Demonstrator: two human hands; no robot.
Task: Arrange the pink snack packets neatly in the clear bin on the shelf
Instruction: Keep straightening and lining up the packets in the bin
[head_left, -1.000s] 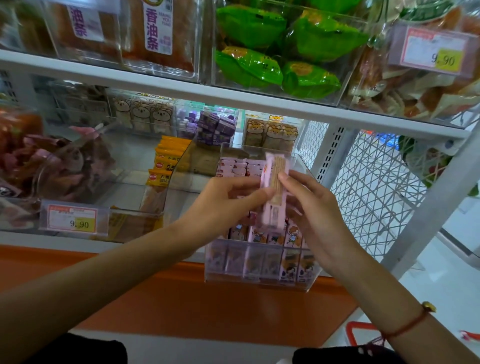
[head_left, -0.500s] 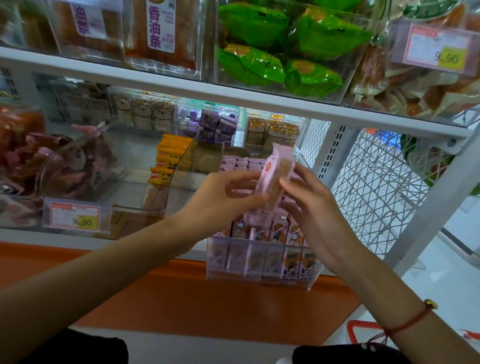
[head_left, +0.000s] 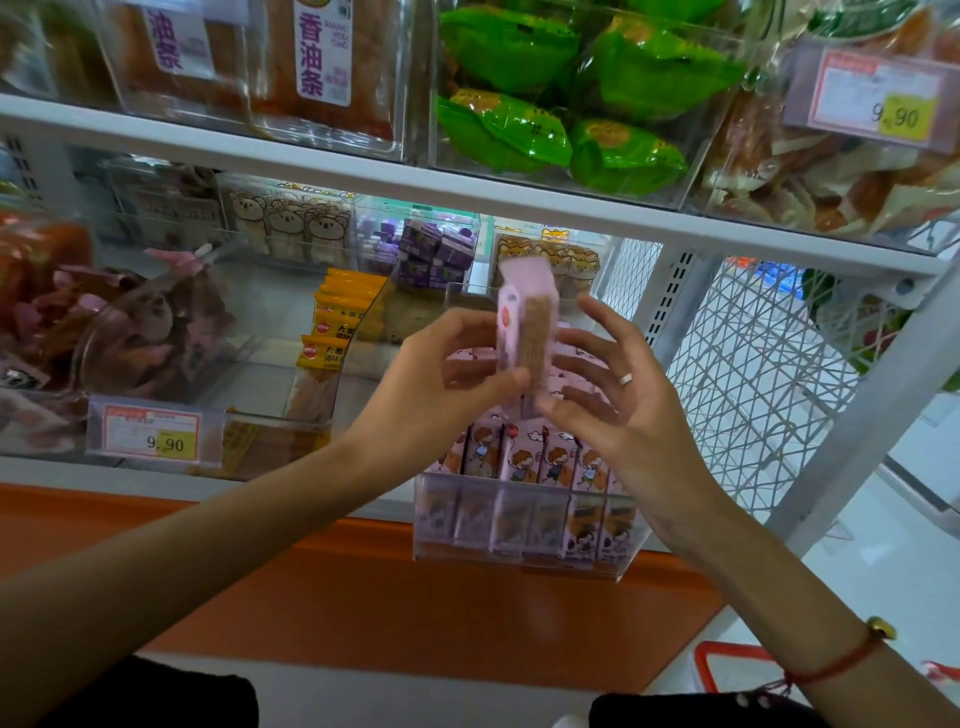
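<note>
The left hand (head_left: 436, 374) pinches an upright pink packet (head_left: 524, 332) above the clear bin (head_left: 524, 564) of standing pink packets (head_left: 545, 460), while the right hand (head_left: 618, 410) is spread, perhaps touching it.

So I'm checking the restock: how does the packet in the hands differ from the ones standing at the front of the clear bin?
The held packet is up above the clear bin, pinched by the left hand; the front packets stand inside it. The held one shows its see-through side with the brown snack; the front ones show cartoon faces. It is alone; they form a tight row. All are pink and upright.
</note>
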